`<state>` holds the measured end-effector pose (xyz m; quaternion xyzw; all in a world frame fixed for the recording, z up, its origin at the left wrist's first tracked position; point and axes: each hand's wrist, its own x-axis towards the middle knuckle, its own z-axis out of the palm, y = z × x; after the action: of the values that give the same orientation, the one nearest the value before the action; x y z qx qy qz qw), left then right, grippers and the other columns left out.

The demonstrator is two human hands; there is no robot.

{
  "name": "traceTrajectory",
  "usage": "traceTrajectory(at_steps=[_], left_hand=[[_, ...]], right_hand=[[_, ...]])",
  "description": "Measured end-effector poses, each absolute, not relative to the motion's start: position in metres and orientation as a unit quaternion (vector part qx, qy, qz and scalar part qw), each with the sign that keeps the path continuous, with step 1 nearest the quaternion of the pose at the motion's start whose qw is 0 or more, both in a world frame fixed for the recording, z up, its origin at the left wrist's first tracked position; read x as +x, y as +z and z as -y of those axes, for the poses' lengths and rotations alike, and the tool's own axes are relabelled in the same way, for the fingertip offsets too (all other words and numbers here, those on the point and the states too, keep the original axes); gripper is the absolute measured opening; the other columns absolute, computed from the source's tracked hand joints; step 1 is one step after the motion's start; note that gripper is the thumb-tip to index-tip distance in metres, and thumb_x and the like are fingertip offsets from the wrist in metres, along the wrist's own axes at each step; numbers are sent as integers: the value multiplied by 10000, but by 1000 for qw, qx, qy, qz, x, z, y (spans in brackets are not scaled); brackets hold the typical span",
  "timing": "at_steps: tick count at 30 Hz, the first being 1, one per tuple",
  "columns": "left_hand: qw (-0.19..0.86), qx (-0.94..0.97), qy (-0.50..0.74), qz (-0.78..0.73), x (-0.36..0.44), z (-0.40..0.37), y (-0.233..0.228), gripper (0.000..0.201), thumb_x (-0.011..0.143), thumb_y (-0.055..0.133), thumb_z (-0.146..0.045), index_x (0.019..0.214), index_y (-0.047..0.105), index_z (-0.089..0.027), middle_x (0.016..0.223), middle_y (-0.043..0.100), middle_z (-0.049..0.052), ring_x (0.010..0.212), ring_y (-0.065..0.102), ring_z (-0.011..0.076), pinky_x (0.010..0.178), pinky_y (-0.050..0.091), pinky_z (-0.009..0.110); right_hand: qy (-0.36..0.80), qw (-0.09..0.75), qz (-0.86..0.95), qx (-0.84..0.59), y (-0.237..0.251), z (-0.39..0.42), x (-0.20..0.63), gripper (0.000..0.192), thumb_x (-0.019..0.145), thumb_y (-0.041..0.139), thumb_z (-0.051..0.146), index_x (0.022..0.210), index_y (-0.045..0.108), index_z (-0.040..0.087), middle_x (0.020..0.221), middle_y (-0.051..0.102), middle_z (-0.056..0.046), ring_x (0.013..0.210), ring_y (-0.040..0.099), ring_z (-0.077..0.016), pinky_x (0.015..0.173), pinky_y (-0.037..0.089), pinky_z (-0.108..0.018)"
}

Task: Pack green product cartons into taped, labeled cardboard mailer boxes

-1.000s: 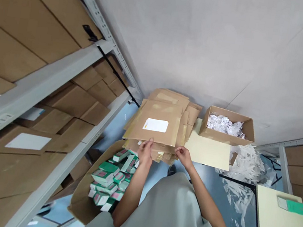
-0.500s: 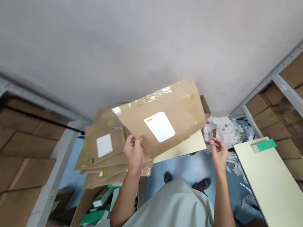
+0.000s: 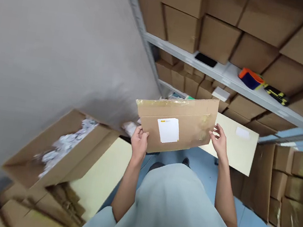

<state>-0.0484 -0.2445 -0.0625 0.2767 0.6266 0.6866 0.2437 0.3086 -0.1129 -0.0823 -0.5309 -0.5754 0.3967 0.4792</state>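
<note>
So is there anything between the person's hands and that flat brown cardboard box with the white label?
Nothing visible. The left hand grips the flattened brown cardboard box at its lower left corner, and the right hand touches its right edge with fingers spread. The box is held in the air, above the blue floor.

Two hands hold a flat cardboard box point(image 3: 176, 125) with a white label point(image 3: 168, 130). The left hand point(image 3: 139, 142) grips its left edge; the right hand point(image 3: 219, 142) touches its right edge. Behind stands a shelf point(image 3: 230, 79) full of boxes.
</note>
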Motion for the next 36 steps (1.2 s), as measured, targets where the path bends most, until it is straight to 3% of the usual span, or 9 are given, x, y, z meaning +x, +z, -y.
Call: traceTrajectory(at_steps=[5, 8, 10, 14, 22, 25, 28, 32, 36], left_hand=[[319, 381, 610, -617, 0, 137, -92, 234, 831, 705, -378, 1017, 683, -237, 1008, 799, 40, 950, 742, 215, 851, 616, 301], [358, 450, 544, -611, 22, 85, -116, 226, 877, 692, -397, 1039, 694, -241, 1002, 795, 46, 959, 753, 234, 914, 643, 356], [374, 484, 506, -608, 34, 53, -130, 208, 889, 667, -377, 1042, 695, -239, 1015, 799, 64, 994, 767, 259, 992, 650, 414], [420, 522, 450, -591, 55, -3, -146, 249, 894, 606, -290, 1108, 707, -212, 1165, 821, 132, 1180, 785, 313, 1170, 602, 516], [497, 586, 373, -520, 53, -44, -146, 372, 929, 547, -279, 1219, 769, -208, 1334, 831, 135, 1370, 750, 297, 1273, 555, 504], [516, 583, 359, -514, 44, -42, -132, 409, 992, 498, -346, 1241, 795, -216, 1364, 833, 129, 1366, 755, 297, 1241, 588, 502], [472, 602, 358, -534, 39, -42, -106, 433, 1076, 510, -475, 1244, 814, -217, 1361, 831, 136, 1217, 802, 289, 1099, 658, 461], [336, 688, 320, -558, 48, -50, -72, 354, 968, 812, -491, 1210, 844, -234, 1231, 845, 109, 901, 793, 244, 896, 649, 389], [277, 724, 251, -580, 61, -57, -55, 97, 982, 796, -309, 1000, 871, -249, 1023, 853, 57, 765, 765, 221, 803, 586, 358]], right_hand=[[374, 468, 518, -611, -113, 89, 395, 519, 853, 758, 544, 1240, 768, 199, 1276, 824, -168, 1096, 731, -295, 880, 670, -451], [367, 466, 464, -658, -139, 88, 417, 383, 778, 743, 516, 1020, 718, 220, 1071, 825, -135, 1063, 749, -311, 908, 674, -484], [358, 471, 417, -690, -153, 89, 422, 392, 735, 736, 521, 993, 682, 232, 1062, 825, -146, 1087, 771, -338, 968, 675, -538], [336, 470, 369, -728, -165, 94, 415, 469, 736, 719, 511, 1099, 701, 214, 1184, 832, -198, 1226, 771, -388, 1102, 642, -611], [336, 499, 356, -715, -153, 91, 373, 597, 897, 679, 549, 1383, 719, 206, 1475, 767, -199, 1424, 708, -352, 1240, 583, -616], [340, 488, 320, -737, -139, 98, 357, 706, 1002, 571, 704, 1497, 704, 219, 1573, 728, -175, 1452, 699, -339, 1201, 626, -579], [344, 451, 267, -779, -116, 109, 343, 789, 1019, 557, 793, 1551, 686, 225, 1614, 699, -179, 1370, 753, -344, 1038, 703, -499], [309, 322, 299, -843, -82, 112, 333, 601, 967, 671, 675, 1353, 773, 226, 1228, 850, -122, 994, 824, -311, 888, 647, -424], [226, 248, 400, -853, -59, 98, 339, 283, 997, 538, 432, 910, 729, 242, 881, 789, -75, 755, 714, -261, 789, 515, -366]])
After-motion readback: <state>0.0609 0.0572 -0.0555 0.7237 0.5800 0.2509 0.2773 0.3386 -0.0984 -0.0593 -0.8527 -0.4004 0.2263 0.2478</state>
